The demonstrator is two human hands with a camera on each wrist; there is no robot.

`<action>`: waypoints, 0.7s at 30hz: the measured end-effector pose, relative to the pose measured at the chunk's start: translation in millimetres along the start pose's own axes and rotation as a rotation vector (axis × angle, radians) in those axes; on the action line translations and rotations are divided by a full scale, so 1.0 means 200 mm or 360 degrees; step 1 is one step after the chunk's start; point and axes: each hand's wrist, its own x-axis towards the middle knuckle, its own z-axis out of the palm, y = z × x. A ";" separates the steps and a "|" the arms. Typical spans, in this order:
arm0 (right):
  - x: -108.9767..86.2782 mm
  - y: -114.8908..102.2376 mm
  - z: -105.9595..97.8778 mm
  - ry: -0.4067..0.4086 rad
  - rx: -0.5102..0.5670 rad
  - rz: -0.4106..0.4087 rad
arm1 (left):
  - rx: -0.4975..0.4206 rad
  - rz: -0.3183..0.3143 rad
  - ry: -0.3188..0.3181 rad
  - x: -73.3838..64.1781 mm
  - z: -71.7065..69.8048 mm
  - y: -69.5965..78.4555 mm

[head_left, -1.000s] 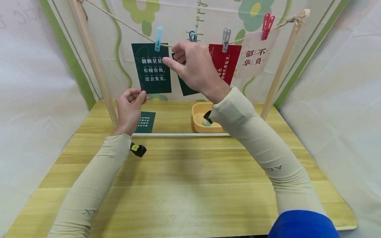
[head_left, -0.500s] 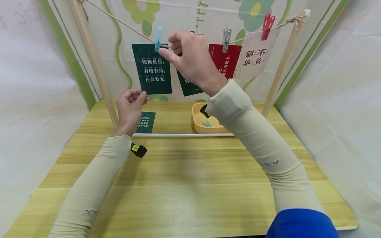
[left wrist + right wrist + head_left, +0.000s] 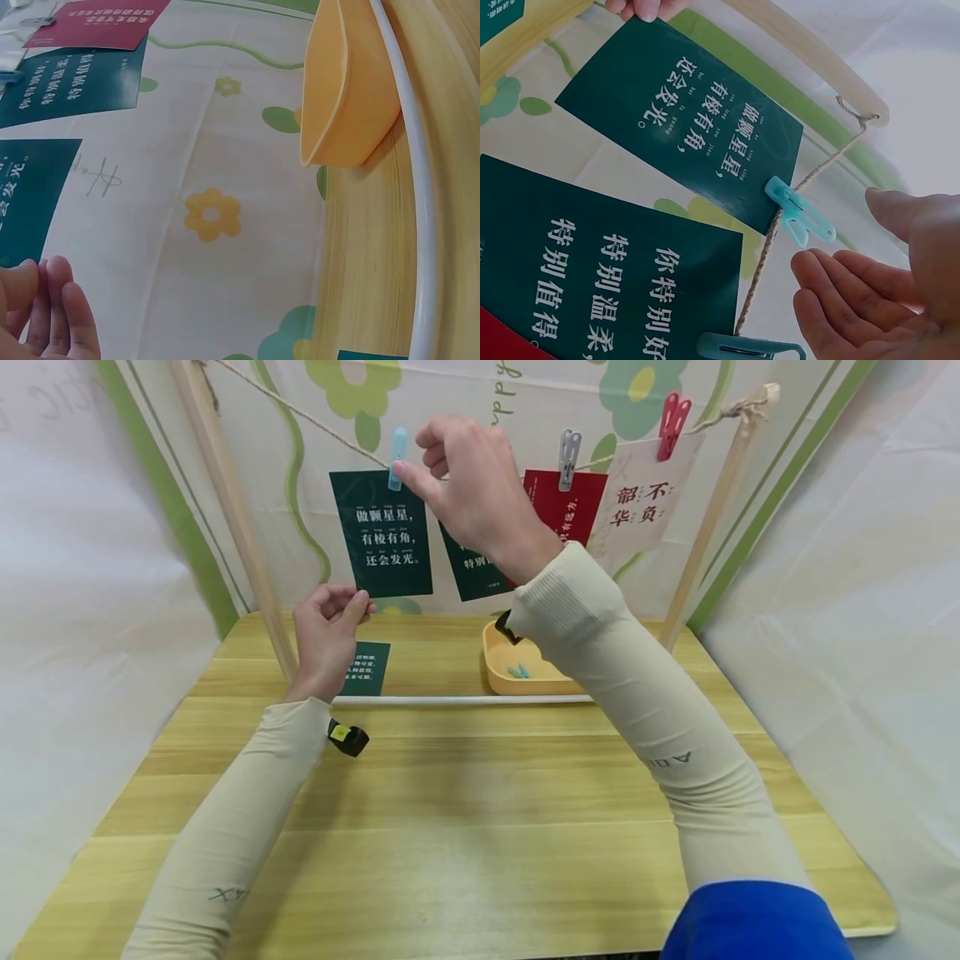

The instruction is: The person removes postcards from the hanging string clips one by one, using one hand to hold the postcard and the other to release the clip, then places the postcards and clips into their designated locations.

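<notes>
A dark green card (image 3: 381,539) with white characters hangs from the twine by a light blue clothespin (image 3: 799,210) at its upper right corner. My left hand (image 3: 324,635) pinches the card's lower left corner between thumb and fingers. Up at the line, my right hand (image 3: 483,485) is beside the clothespin; the right wrist view has the thumb and fingers (image 3: 847,281) spread apart, with a gap to the clip's handles. Partly behind this hand in the head view hangs a second green card (image 3: 622,262), held by a teal clothespin (image 3: 742,346).
Farther right, a grey clothespin (image 3: 568,460) holds a red card (image 3: 585,502) and a red clothespin (image 3: 673,427) a pale card (image 3: 645,518). Below are a yellow tray (image 3: 491,660) with a small blue clip, another green card (image 3: 371,668), a white bar (image 3: 457,700) and wooden posts (image 3: 232,502).
My right hand has risen and shifted left toward the top of the light blue clothespin, uncovering more of the second green card. The left hand stays at the card's corner.
</notes>
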 end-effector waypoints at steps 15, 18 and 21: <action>0.07 -0.07 0.00 -0.0095 -0.0062 0.0070 | -0.0019 -0.0002 -0.0005 0.00 -0.01 0.00; 0.08 -0.08 0.00 -0.0104 -0.0100 0.0078 | -0.0046 0.0005 -0.0009 0.01 0.00 0.00; 0.10 -0.09 0.00 -0.0118 -0.0144 0.0086 | -0.0062 0.0010 -0.0017 0.01 -0.01 -0.01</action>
